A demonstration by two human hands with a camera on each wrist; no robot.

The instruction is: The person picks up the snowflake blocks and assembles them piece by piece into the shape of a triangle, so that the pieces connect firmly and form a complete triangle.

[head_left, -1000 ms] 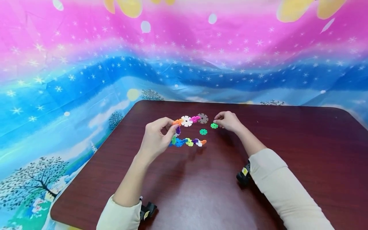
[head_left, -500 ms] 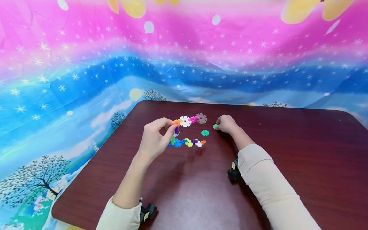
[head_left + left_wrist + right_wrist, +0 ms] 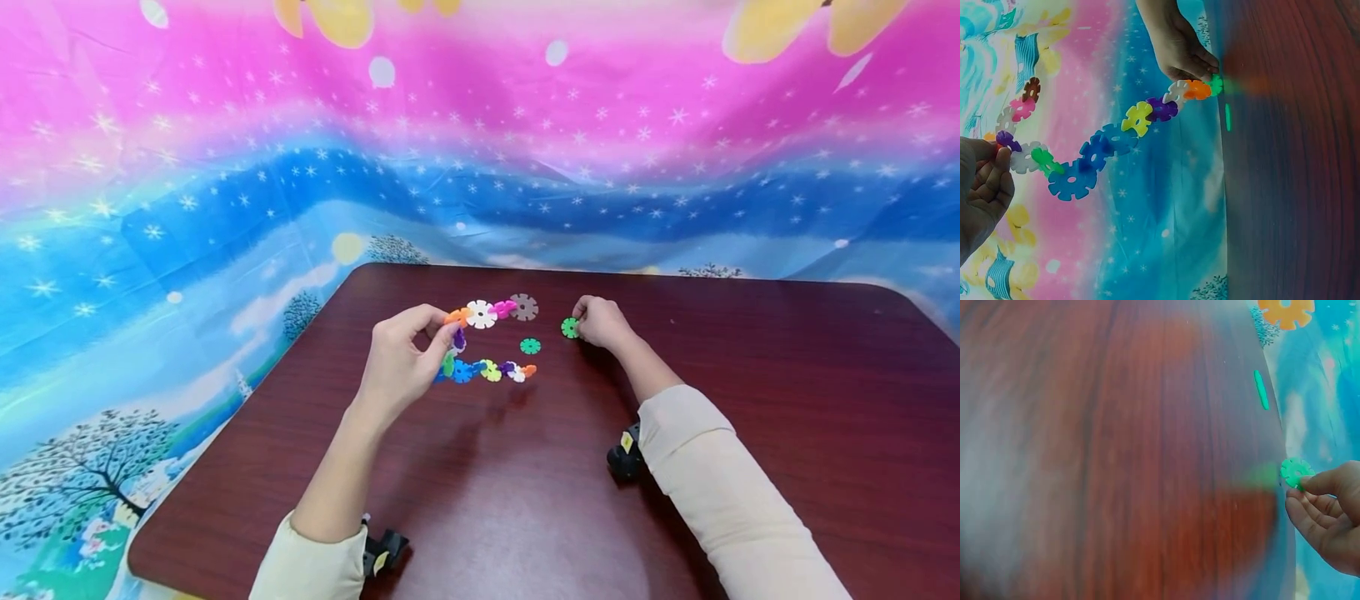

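Note:
A chain of interlocking snowflake discs [image 3: 491, 371] in several colours hangs bent in the air, its two ends toward the right. My left hand [image 3: 401, 354] pinches it near an orange disc [image 3: 457, 318], between thumb and fingertips. The upper end carries a white disc, a pink one and a grey-brown disc [image 3: 525, 307]; the lower end finishes in orange. Right of the chain, my right hand [image 3: 606, 323] pinches a green snowflake disc [image 3: 1297, 470] by its edge. Another green disc [image 3: 530, 346] lies flat on the table between the chain's ends in the head view.
The dark red-brown table [image 3: 787, 417] extends around both hands. A printed cloth backdrop [image 3: 480, 167] with snowflakes and trees stands behind its far edge and along the left. Black wrist cameras [image 3: 386, 552] hang under both cuffs.
The right hand has shifted slightly right with its green disc, which now turns its face more toward the head camera. The left hand and chain have hardly moved.

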